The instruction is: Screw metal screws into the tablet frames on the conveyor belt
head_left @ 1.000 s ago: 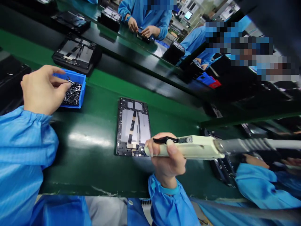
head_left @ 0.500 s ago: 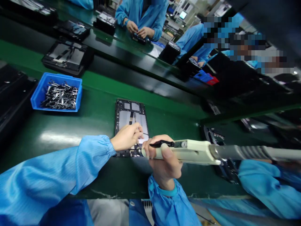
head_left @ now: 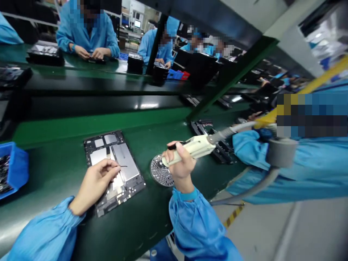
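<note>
Two hands, one screwdriver, one tablet frame

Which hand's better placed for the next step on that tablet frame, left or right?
Probably your left. The left hand is right over the tablet frame, seemingly pinching a thin dark piece. The right hand grips the electric screwdriver, off to the side at a perforated metal disc.

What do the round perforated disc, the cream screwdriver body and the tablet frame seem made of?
The perforated disc looks like metal: grey, with a dull sheen and crisp holes. The electric screwdriver body looks like moulded plastic: matte cream, with smooth rounded contours. The tablet frame is dark with a slight gloss, perhaps metal or plastic; the look leaves that open.
</note>
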A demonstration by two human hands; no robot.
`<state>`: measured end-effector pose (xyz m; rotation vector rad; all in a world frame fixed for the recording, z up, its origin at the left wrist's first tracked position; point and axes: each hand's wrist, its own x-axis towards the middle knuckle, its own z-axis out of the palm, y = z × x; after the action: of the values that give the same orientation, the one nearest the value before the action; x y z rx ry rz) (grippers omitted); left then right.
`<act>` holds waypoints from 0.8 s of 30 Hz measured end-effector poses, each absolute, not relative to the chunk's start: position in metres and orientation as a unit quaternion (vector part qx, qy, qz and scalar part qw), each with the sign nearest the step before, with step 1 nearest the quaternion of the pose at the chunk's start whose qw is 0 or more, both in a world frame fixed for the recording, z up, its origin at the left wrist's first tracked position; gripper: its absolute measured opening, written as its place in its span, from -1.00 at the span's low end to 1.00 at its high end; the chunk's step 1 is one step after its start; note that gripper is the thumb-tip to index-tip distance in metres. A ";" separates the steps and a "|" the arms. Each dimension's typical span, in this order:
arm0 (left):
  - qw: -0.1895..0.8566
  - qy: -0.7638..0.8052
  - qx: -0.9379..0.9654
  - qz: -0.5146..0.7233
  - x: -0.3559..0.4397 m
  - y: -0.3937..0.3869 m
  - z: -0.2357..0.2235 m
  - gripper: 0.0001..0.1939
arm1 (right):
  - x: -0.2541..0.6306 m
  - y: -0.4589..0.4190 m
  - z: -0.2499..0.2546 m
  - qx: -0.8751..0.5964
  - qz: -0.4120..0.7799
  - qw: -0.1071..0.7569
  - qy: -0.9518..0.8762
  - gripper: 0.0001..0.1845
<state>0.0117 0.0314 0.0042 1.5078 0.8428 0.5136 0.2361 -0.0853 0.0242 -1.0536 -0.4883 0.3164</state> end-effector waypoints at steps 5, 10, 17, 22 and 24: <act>0.557 0.453 0.644 0.265 0.002 0.054 0.017 -0.53 | 0.234 -0.073 0.008 -0.505 0.138 0.824 -0.217 -0.58; 0.488 0.522 0.641 0.281 -0.006 0.068 0.026 -0.59 | 0.236 -0.067 0.008 -0.522 0.136 0.816 -0.210 -0.57; 0.468 0.537 0.637 0.296 -0.009 0.074 0.031 -0.62 | 0.238 -0.069 0.005 -0.538 0.126 0.804 -0.222 -0.61; 0.468 0.526 0.636 0.316 -0.011 0.081 0.028 -0.64 | 0.237 -0.070 0.005 -0.546 0.125 0.798 -0.224 -0.61; 0.473 0.522 0.633 0.323 -0.012 0.086 0.025 -0.63 | 0.237 -0.068 0.004 -0.549 0.128 0.796 -0.218 -0.61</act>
<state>-0.0123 0.0864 0.0250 1.5486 1.2768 0.7896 0.2373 -0.0683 0.0044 -1.1803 -0.4686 0.2745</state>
